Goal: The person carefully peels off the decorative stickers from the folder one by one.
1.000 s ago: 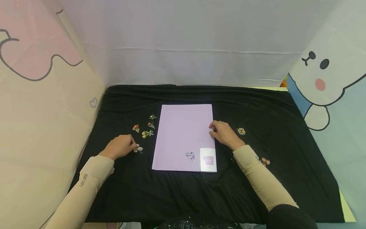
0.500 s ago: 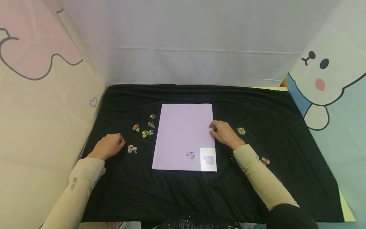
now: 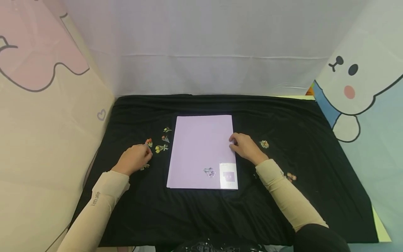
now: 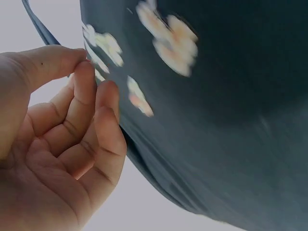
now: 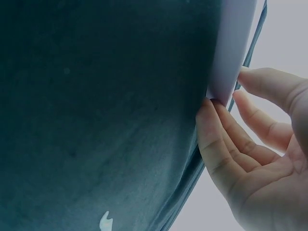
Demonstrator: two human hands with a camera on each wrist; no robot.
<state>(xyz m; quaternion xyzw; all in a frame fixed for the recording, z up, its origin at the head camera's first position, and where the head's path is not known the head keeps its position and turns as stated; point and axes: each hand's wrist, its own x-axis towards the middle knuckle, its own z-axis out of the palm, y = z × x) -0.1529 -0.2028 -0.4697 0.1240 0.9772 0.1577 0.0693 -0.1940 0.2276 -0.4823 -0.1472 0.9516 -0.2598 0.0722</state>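
A pale purple folder [image 3: 203,150] lies flat on the black cloth, with a whitish label at its lower right corner. A small purple flower cutout [image 3: 209,172] sits on its cover. At the folder's right edge, my right hand [image 3: 248,148] pinches it between thumb and fingers; the right wrist view shows the folder's edge [image 5: 233,48] there. My left hand [image 3: 133,159] hovers among flower cutouts, thumb and index tips together and nothing visible between them. A red flower [image 3: 149,142] lies just beyond its fingertips. A pale blossom [image 4: 171,41] lies partly under this hand.
Left of the folder are a yellow flower [image 3: 161,148] and two smaller ones. On the right lie a round flower [image 3: 264,144] and an orange one [image 3: 291,176] beside the sleeve. Printed fabric walls surround the black cloth [image 3: 201,220].
My left hand drew back leftward from the pale blossom, which had shifted slightly left, then came right and upward over it toward the red flower. My right hand stays at the folder's edge.
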